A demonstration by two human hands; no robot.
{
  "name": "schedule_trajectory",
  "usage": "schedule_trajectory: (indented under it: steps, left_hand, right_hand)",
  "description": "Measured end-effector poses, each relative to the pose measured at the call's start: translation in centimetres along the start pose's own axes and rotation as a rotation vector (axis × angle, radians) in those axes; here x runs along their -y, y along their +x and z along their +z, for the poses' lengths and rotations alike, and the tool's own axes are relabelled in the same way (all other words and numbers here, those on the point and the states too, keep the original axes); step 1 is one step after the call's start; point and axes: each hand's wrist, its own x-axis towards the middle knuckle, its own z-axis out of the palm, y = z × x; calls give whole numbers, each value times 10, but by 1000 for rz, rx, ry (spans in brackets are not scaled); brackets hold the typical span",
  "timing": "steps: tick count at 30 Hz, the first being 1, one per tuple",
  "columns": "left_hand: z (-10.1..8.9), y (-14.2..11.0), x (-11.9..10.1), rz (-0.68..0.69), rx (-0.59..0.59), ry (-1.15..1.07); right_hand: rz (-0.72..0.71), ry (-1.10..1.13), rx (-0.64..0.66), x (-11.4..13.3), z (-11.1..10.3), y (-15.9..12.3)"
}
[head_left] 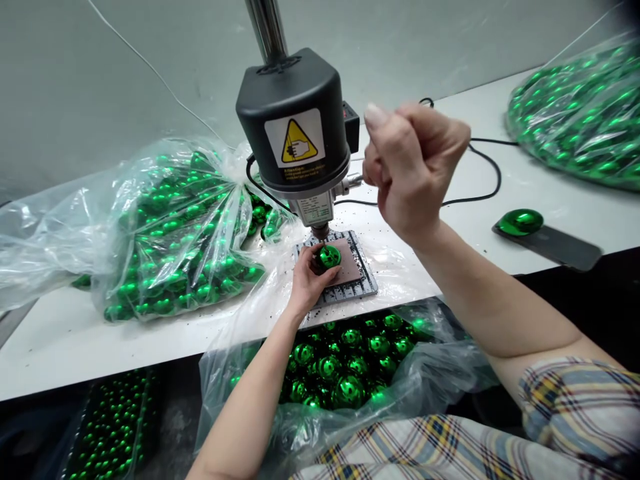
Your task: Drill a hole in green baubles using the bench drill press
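A shiny green ball point(330, 257) lies under the drill press point(295, 120), gripped between the thumb and fingers of my left hand point(311, 277). It rests on a pinkish pad point(353, 263) on the slotted metal base point(345, 292). The chuck point(321, 231) is directly above the ball; whether the bit touches it I cannot tell. My right hand point(413, 167) is closed in a fist at the right of the machine, around the feed lever point(354, 181); most of the lever is hidden by the fingers.
Green balls fill a tied plastic bag point(175, 240) at left, another bag point(580, 120) at right and an open bag point(350, 367) below the table edge. A half-shell-like green piece point(520, 222) lies on a phone point(565, 247). Dark shavings surround the base.
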Motion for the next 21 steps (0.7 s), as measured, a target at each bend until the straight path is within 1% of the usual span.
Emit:
schedule_trajectory:
  steps: [3,5,11,17,21]
  left_hand:
    - [1,0,3,-1,1,-6]
    - [1,0,6,0,4,-6]
    - [1,0,9,31,-1,18]
    - [1,1,8,47,2,-15]
    - [1,1,6,46,1,-18]
  right_hand:
    - [36,-100,-17,-7,-7,-15]
    - [28,-114,-8,-11,-11,-22]
    - [-158,-13,13,-20,-18,-31]
    - [-370,47,109,-27,-24,-34]
    - [-467,77,148,-33,-26,-35]
